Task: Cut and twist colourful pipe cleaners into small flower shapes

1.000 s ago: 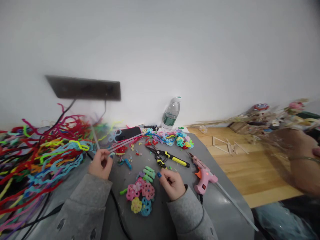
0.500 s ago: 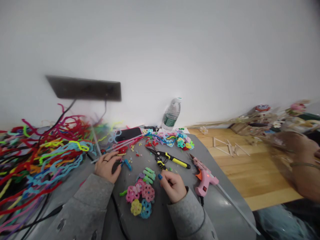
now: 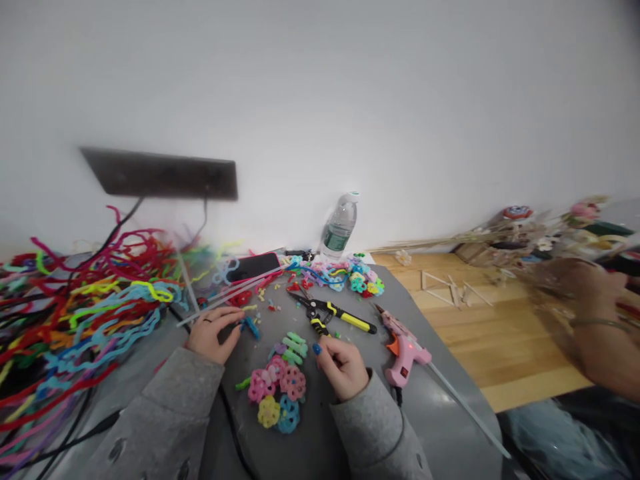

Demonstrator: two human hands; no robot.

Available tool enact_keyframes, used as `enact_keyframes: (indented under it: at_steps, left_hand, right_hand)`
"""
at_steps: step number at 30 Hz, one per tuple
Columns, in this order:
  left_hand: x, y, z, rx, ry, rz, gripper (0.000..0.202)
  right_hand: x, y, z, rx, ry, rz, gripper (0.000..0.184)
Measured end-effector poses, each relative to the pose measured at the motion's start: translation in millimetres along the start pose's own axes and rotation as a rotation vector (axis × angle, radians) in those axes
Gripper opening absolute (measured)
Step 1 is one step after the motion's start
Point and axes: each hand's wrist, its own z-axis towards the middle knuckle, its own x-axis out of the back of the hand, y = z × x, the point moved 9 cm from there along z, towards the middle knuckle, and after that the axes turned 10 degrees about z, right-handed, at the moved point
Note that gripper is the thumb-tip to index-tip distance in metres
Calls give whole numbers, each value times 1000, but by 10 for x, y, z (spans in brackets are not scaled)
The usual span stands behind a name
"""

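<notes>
pipe cleaner pile (image 3: 75, 320): loose tangle, far left of the table (image 3: 450, 420), untouched
left hand (image 3: 213, 333): lies flat, fingers stretched out and close together, holding nothing; tips just beside the blue scrap (image 3: 251, 327), contact unclear
clear sticks (image 3: 225, 297): lie slanted just behind that hand
flower cluster (image 3: 277, 393): flat on the table between both hands
right hand (image 3: 343, 363): loosely curled, thumb near green pieces (image 3: 295, 345); can't tell if it pinches anything
pliers (image 3: 333, 313): just beyond the right hand, not touched
glue gun (image 3: 405, 347): right of it, lying down
step, judged: picking small scraps
next move needs: a fine fingertip pinch, since the bits are small and crowded
</notes>
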Motion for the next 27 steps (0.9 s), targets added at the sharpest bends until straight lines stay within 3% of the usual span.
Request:
enact_keyframes:
  at_steps: [2, 6, 8, 10, 21, 27]
  left_hand:
    - [41, 96, 25, -22, -8, -141, 29]
    - [-8, 497, 13, -146, -143, -394, 28]
    - [13, 642, -9, -178, -119, -459, 26]
    - [5, 725, -35, -191, -109, -490, 27]
    - [-10, 846, -69, -230, -143, -503, 26]
    - [-5, 784, -38, -99, -109, -393, 18]
  right_hand:
    - [16, 9, 20, -18, 42, 9, 42]
    - [32, 36, 87, -85, 143, 91, 25]
    - [-13, 30, 126, -103, 136, 119, 17]
    - [-70, 7, 159, -106, 104, 111, 21]
    - [-103, -70, 190, -55, 70, 56, 9]
    - [-99, -57, 187, -61, 69, 65, 10]
